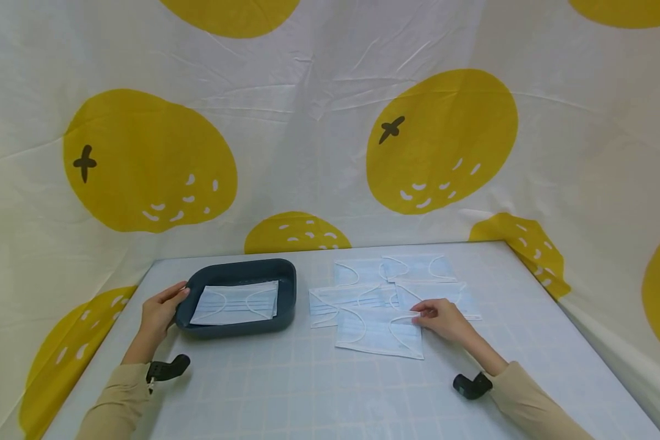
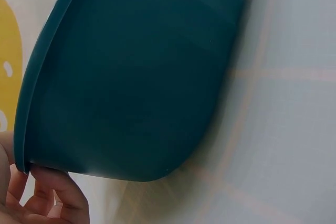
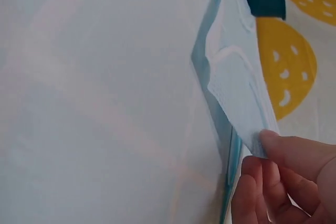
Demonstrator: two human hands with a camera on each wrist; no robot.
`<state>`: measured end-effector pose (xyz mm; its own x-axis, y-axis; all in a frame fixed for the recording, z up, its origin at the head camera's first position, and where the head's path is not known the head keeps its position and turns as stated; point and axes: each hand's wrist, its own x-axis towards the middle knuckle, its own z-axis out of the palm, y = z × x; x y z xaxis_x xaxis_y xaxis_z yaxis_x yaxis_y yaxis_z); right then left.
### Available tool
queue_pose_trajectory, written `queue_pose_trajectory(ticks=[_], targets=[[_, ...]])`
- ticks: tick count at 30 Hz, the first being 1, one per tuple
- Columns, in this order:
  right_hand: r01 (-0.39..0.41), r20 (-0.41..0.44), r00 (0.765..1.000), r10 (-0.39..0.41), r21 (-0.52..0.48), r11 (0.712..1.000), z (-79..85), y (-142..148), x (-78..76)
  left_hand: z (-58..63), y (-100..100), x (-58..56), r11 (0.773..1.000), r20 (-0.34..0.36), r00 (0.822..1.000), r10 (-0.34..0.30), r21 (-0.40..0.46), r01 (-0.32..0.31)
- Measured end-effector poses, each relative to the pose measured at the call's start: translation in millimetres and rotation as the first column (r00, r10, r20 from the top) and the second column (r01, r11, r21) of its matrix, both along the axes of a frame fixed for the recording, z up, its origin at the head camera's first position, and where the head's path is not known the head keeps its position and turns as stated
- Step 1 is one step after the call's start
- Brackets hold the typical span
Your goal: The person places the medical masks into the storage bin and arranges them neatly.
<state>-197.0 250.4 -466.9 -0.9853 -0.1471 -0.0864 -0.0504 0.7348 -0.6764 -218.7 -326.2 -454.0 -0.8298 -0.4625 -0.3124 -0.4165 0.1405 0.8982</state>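
On the left of the table stands a dark teal tray [image 1: 242, 330] with light blue face masks [image 1: 235, 302] stacked inside. My left hand [image 1: 162, 308] grips the tray's left rim, thumb and fingers on either side of it; in the left wrist view the tray's side wall [image 2: 131, 87] fills much of the frame. With my right hand [image 1: 442, 319] I pinch the right edge of the nearest face mask [image 1: 378, 333], thumb against fingers. That mask [image 3: 239, 80] shows in the right wrist view with its edge lifted and white ear loops visible.
Behind the pinched mask several more face masks [image 1: 418, 269] lie overlapping on the table [image 1: 264, 385]. A white cloth with yellow fruit prints [image 1: 308, 122] hangs along the back and sides. Each wrist wears a small black camera [image 1: 167, 368].
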Motion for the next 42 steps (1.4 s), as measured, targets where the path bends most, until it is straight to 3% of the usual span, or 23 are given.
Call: queue_pose_trajectory(ticks=[11,21,34,42], targets=[[0.01,0.068,0.998,0.0,-0.147,0.989,4.8,7,0.7,-0.7,0,-1.4,1.0,0.012,1.0,0.008,-0.001,-0.008],[0.034,0.157,0.988,0.0,-0.21,0.977,14.3,10,0.5,0.1,0,-0.8,1.0,-0.006,1.0,-0.006,0.001,0.006],[-0.008,0.165,0.985,0.053,-0.264,0.964,33.3,8,0.2,-0.5,1,0.3,1.0,-0.017,1.0,-0.001,0.029,0.002],[0.0,0.164,0.985,0.054,-0.317,0.949,30.9,1,-7.3,-1.1,0,0.0,0.999,-0.018,1.0,0.003,0.033,-0.003]])
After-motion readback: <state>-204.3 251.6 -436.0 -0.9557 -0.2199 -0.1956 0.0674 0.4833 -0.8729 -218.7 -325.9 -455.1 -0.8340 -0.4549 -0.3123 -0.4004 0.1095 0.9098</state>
